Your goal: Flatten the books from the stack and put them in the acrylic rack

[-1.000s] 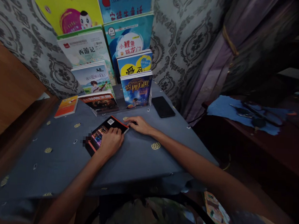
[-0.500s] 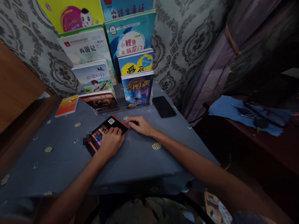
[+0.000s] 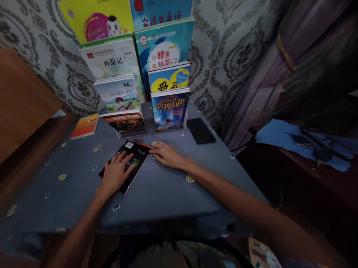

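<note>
A thin black book [image 3: 139,157] with a white barcode and a small green picture lies at a slant on the cloth-covered table. My left hand [image 3: 117,171] rests flat across its left part, fingers spread, hiding much of that face. At the book's upper right corner my right hand [image 3: 168,155] is closed, thumb and fingertips pinching the corner. A thin orange-red strip shows along the edge there. Behind the book, a clear stand holds several upright picture books, among them a blue one [image 3: 170,109] and one with an orange-and-dark cover [image 3: 127,122].
A black phone [image 3: 201,131] lies right of the stand. An orange book [image 3: 85,126] lies at the left. The grey-blue tablecloth [image 3: 170,193] reaches the near edge. To the right, a dark red surface carries a blue cloth [image 3: 278,133] with glasses on it.
My left hand has moved left across the book and its fingers have spread. The face showing has changed from rows of small pictures to one with a green picture. My right hand stays at the corner.
</note>
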